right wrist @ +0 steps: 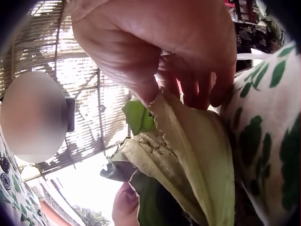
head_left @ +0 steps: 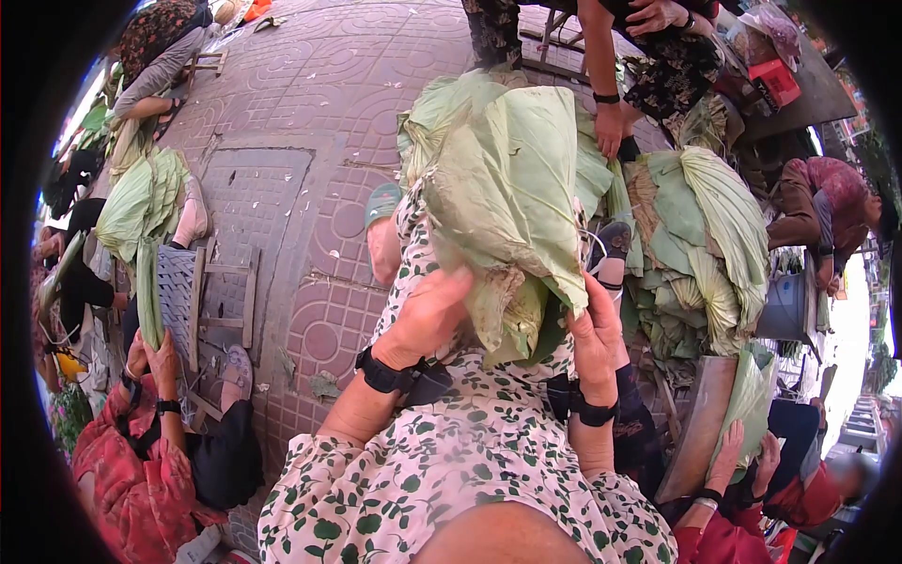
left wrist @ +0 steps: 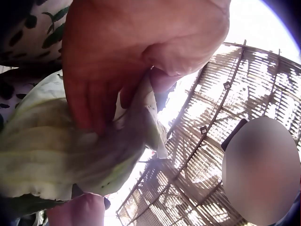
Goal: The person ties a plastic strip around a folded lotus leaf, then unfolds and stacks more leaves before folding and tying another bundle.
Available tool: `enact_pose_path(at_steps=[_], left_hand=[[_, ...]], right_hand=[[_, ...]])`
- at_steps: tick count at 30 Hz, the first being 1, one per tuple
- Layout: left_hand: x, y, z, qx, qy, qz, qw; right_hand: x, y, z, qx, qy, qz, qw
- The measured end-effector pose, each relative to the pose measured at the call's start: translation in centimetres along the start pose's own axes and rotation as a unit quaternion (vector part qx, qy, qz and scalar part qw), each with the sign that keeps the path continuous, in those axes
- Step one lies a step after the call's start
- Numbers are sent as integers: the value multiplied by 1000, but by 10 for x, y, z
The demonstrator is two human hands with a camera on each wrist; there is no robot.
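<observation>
A stack of large, pale green, folded lotus leaves (head_left: 512,179) lies over my lap, with browned, ragged edges at the near end. My left hand (head_left: 423,320) holds the near left edge; in the left wrist view a leaf fold (left wrist: 149,106) runs between its thumb and fingers. On the opposite side my right hand (head_left: 597,340) pinches the edge. The right wrist view shows a browned leaf (right wrist: 195,146) between thumb and fingertips, with a greener leaf (right wrist: 138,117) behind. More leaves (head_left: 442,122) lie beyond the stack.
A tall leaf pile (head_left: 714,235) stands at the right, near a blue bucket (head_left: 785,305). A wooden board (head_left: 700,423) leans below it. People sit around with leaves, one in red sleeves (head_left: 141,451) at the left beside a woven chair (head_left: 178,291). Patterned paving (head_left: 348,235) lies underneath.
</observation>
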State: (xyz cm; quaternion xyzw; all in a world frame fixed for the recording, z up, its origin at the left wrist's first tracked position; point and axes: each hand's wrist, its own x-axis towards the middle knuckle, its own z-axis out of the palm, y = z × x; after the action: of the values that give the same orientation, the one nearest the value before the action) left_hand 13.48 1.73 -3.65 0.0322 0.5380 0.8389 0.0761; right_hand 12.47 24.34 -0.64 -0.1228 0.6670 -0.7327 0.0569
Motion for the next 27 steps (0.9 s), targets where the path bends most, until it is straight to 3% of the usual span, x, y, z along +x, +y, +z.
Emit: enact_pose_path(at_steps=[1, 3, 4, 6, 8, 10, 12, 14, 20, 24, 27], left_hand=[[0, 3, 1, 0, 0, 0, 1000], [1, 17, 8, -237, -17, 16, 971], [2, 21, 9, -237, -17, 16, 971], [5, 26, 10, -301, 88, 9, 949], [8, 19, 0, -326, 83, 22, 941], [8, 16, -7, -393, 95, -2, 915], [9, 17, -6, -389, 143, -13, 910], [9, 18, -5, -399, 110, -18, 910], [11, 18, 3, -376, 125, 6, 918], [9, 7, -10, -405, 111, -18, 907], [7, 8, -10, -396, 105, 17, 912]], right_hand=[[2, 1, 3, 10, 19, -31, 999], [1, 9, -1, 19, 48, -17, 999], [1, 14, -3, 28, 76, -4, 997], [5, 19, -3, 35, 103, -37, 993], [7, 20, -2, 163, 186, 4, 969], [7, 24, -6, 163, 220, 19, 962], [8, 31, -12, 160, 232, 26, 959], [5, 36, -16, 155, 229, 26, 961], [5, 37, -15, 151, 232, 24, 961], [4, 41, -18, 162, 222, 22, 961], [3, 41, -19, 159, 212, 20, 964]])
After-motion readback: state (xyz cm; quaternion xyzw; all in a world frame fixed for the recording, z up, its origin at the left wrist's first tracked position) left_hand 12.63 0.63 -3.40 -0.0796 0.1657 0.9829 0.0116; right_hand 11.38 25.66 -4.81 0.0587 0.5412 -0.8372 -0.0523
